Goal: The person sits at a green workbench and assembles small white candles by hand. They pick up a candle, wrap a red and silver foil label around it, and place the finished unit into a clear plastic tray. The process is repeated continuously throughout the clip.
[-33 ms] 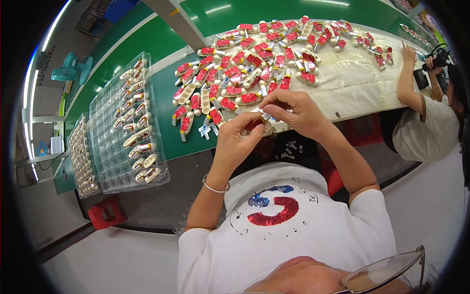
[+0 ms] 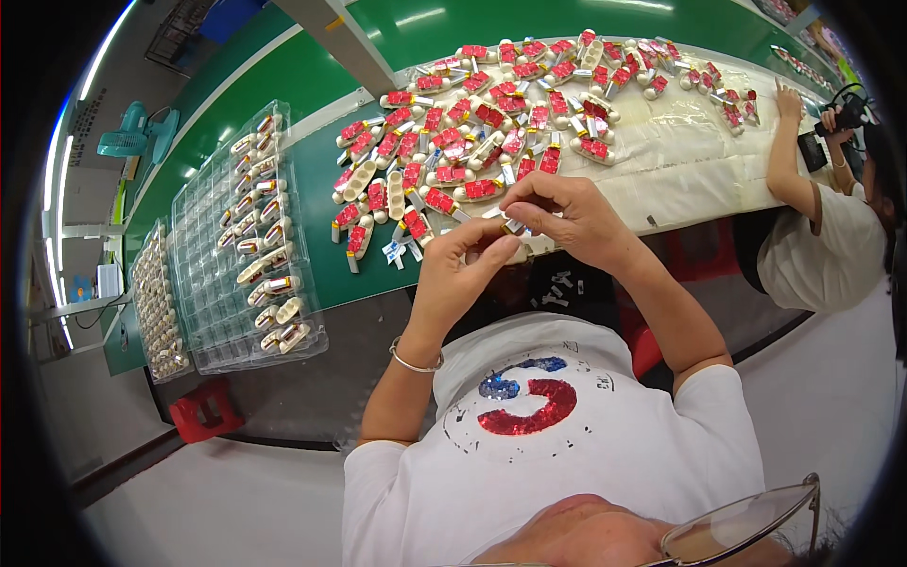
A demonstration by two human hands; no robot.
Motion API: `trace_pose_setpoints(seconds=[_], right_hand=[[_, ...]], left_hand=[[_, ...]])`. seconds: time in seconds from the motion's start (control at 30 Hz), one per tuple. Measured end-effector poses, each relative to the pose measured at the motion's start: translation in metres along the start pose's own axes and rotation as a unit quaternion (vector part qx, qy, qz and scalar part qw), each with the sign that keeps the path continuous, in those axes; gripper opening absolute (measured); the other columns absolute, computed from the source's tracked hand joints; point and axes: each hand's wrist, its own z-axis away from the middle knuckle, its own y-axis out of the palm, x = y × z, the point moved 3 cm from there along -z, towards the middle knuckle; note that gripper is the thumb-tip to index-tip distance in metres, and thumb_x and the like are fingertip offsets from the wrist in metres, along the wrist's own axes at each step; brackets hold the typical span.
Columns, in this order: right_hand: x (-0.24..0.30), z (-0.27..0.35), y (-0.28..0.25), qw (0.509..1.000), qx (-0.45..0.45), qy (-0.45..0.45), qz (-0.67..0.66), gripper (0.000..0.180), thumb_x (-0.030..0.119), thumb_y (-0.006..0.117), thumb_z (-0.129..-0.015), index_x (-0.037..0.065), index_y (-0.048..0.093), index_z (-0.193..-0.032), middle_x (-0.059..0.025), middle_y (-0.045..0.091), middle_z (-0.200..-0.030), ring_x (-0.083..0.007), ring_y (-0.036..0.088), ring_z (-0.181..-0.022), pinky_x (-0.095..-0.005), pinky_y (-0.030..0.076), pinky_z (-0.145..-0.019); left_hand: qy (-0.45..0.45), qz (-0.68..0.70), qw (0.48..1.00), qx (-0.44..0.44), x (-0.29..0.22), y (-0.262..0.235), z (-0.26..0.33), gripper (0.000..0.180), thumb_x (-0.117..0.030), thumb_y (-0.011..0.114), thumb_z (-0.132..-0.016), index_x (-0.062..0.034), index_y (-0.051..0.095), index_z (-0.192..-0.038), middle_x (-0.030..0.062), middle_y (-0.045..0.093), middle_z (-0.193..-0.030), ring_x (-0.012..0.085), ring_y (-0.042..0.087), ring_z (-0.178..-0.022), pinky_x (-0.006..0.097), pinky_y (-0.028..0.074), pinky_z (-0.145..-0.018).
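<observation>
My left hand (image 2: pixel 465 272) and my right hand (image 2: pixel 573 222) meet at the near edge of the worktable. Between their fingertips is a small piece with a silvery end (image 2: pixel 511 227); the rest is covered by my fingers. Closed around it, my left hand keeps its thumb on top. The right hand pinches at the silvery end with thumb and forefinger. Just beyond them lies a wide pile of small cream oval parts (image 2: pixel 479 189) with red film and silver tabs. Small white-and-blue scraps (image 2: pixel 395 253) rest left of my left hand.
On the left, a clear compartment tray (image 2: pixel 203 255) holds several cream parts along its right side. A fuller tray (image 2: pixel 159 302) stands beyond it. A metal post (image 2: pixel 340 42) rises behind the pile. At the right, another person's arm (image 2: pixel 789 151) rests on the padded table cover (image 2: pixel 680 170).
My left thumb and fingers have shifted slightly over the small piece, hiding its reddish part. The right hand keeps almost the same place.
</observation>
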Motion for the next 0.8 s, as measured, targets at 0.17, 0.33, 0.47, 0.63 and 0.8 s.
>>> trace_pose_setpoints(seconds=[0.17, 0.33, 0.47, 0.63, 0.8], right_hand=[[-0.015, 0.003, 0.007, 1.000, -0.005, 0.016, -0.017, 0.019, 0.015, 0.062, -0.095, -0.001, 0.066, -0.105, -0.0024, 0.064, -0.077, -0.0070, 0.060, -0.071, -0.0223, 0.048, -0.063], [-0.014, 0.004, 0.003, 0.983, 0.043, 0.062, -0.167, 0.022, 0.007, 0.056, -0.096, -0.003, 0.065, -0.114, -0.0032, 0.065, -0.081, -0.0067, 0.061, -0.074, -0.0211, 0.050, -0.067], [-0.011, 0.007, 0.006, 0.971, 0.034, 0.080, -0.222, 0.027, 0.002, 0.051, -0.094, -0.005, 0.063, -0.117, -0.0062, 0.066, -0.082, -0.0099, 0.065, -0.074, -0.0233, 0.055, -0.069], [-0.013, 0.011, 0.006, 0.959, 0.044, 0.081, -0.267, 0.027, 0.006, 0.055, -0.093, -0.004, 0.062, -0.118, -0.0089, 0.069, -0.086, -0.0111, 0.068, -0.075, -0.0236, 0.057, -0.073], [-0.016, 0.014, 0.006, 0.956, 0.040, 0.080, -0.281, 0.027, 0.007, 0.056, -0.093, -0.004, 0.063, -0.116, -0.0096, 0.069, -0.086, -0.0120, 0.068, -0.075, -0.0238, 0.058, -0.073]], left_hand=[[-0.104, 0.208, 0.972, -0.030, -0.004, 0.006, 0.000, 0.022, -0.017, 0.063, -0.095, 0.0033, 0.070, -0.100, 0.0074, 0.071, -0.083, 0.0087, 0.065, -0.073, 0.022, 0.051, -0.069], [-0.050, 0.193, 0.978, -0.061, -0.004, -0.001, 0.000, 0.020, -0.016, 0.062, -0.096, 0.0032, 0.070, -0.099, 0.0062, 0.070, -0.081, 0.0075, 0.063, -0.072, 0.021, 0.050, -0.067], [-0.044, 0.172, 0.981, -0.073, -0.010, -0.002, 0.002, 0.019, -0.015, 0.062, -0.096, 0.0029, 0.069, -0.099, 0.0062, 0.070, -0.080, 0.0069, 0.063, -0.072, 0.020, 0.049, -0.067], [-0.065, 0.184, 0.979, -0.065, -0.013, -0.003, 0.004, 0.019, -0.014, 0.063, -0.095, 0.0030, 0.070, -0.099, 0.0064, 0.070, -0.081, 0.0066, 0.063, -0.073, 0.020, 0.049, -0.067], [-0.058, 0.161, 0.983, -0.065, -0.013, -0.002, 0.004, 0.019, -0.014, 0.064, -0.095, 0.0033, 0.070, -0.099, 0.0061, 0.071, -0.081, 0.0064, 0.064, -0.072, 0.019, 0.049, -0.066]])
